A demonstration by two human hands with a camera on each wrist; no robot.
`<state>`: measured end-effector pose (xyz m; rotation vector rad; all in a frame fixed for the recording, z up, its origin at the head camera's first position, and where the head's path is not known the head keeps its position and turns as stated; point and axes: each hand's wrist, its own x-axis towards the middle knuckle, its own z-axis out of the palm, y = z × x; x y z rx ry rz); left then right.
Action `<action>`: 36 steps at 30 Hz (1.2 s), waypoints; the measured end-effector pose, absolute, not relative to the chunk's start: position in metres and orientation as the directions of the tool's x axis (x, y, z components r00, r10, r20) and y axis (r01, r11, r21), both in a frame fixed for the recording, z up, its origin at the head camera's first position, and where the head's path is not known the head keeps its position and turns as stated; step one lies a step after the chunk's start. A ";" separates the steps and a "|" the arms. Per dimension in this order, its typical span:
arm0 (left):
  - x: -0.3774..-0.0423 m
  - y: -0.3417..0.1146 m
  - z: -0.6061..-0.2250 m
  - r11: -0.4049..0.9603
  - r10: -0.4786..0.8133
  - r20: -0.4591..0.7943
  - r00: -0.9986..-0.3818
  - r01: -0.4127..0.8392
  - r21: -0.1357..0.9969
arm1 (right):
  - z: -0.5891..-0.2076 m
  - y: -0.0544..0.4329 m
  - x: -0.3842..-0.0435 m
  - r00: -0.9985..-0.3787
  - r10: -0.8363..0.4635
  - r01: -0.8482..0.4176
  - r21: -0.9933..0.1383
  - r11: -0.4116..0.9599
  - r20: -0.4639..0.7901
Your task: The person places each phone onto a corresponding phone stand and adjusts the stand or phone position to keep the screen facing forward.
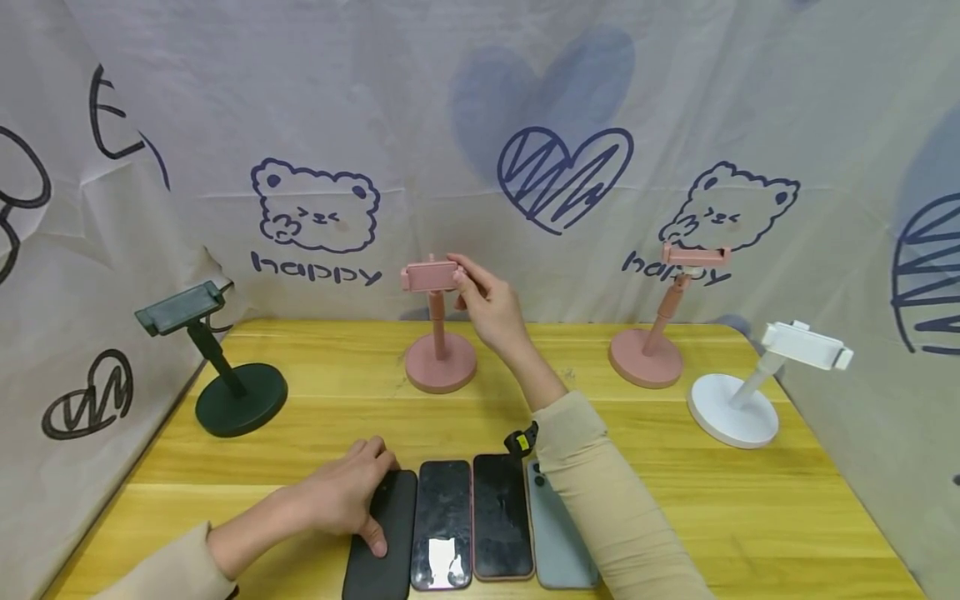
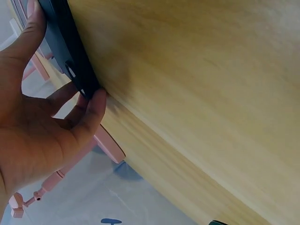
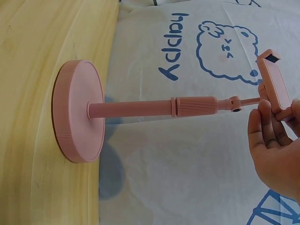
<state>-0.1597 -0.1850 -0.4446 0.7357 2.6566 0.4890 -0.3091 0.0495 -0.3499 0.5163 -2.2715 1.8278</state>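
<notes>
My right hand pinches the right end of the clamp on a pink phone stand at the back middle of the table. In the right wrist view the clamp sits at the top of the stand's upright pole, fingers behind it. At the front, my left hand holds a black phone, thumb on its upper face. Seen from the left wrist, the fingertips curl against the phone's end near the camera cutout. Three more phones lie beside it: one dark-screened, another dark-screened and one pale blue.
A dark green phone stand stands at the left. On the right are a second pink stand and a white stand. A printed cloth hangs behind the wooden table. The right forearm passes over the pale blue phone.
</notes>
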 end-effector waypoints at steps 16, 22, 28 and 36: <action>-0.164 -0.189 -0.439 0.750 0.545 -0.197 -0.815 0.369 0.549 | -0.351 0.048 -0.309 -0.914 -0.161 -0.395 -0.906 0.150 0.372; -0.175 -0.203 -0.466 0.638 0.612 -0.107 -0.784 0.409 0.653 | -0.351 0.048 -0.308 -0.914 -0.159 -0.394 -0.909 0.135 0.372; -0.176 -0.203 -0.459 0.557 0.635 -0.124 -0.762 0.341 0.758 | -0.351 0.047 -0.307 -0.920 -0.158 -0.380 -0.915 0.135 0.358; -0.168 -0.195 -0.439 0.504 0.625 -0.151 -0.766 0.248 0.827 | -0.351 0.047 -0.306 -0.925 -0.165 -0.362 -0.926 0.106 0.343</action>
